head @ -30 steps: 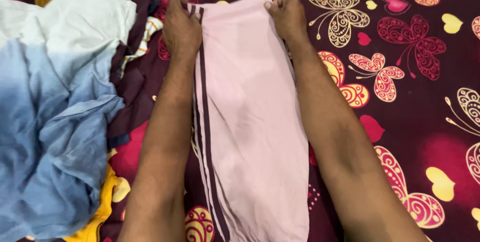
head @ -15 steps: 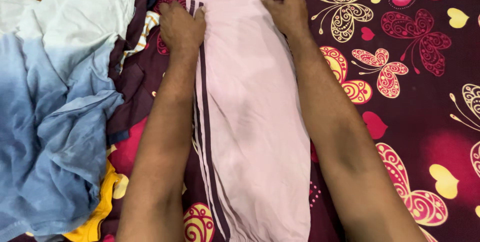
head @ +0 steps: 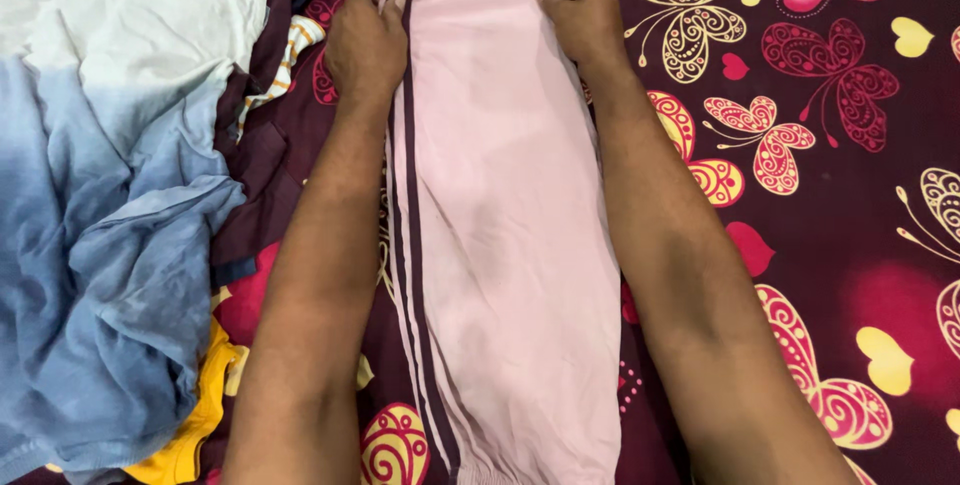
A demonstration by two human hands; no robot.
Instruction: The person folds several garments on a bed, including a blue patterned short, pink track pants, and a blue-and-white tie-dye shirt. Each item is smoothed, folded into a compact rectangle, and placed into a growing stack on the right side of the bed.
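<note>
the pink track pants lie folded lengthwise on the maroon butterfly-print bedsheet, running from 12 o'clock down to 6 o'clock between the forearms. the left hand pinches the striped edge near the top — fingers curled closed on the fabric. the right hand grips the opposite edge, fingers likewise closed. a pile of clothes — blue, white, yellow — sits at 9 o'clock.

Single head view, looking steeply down, close over bedsheet.
</note>
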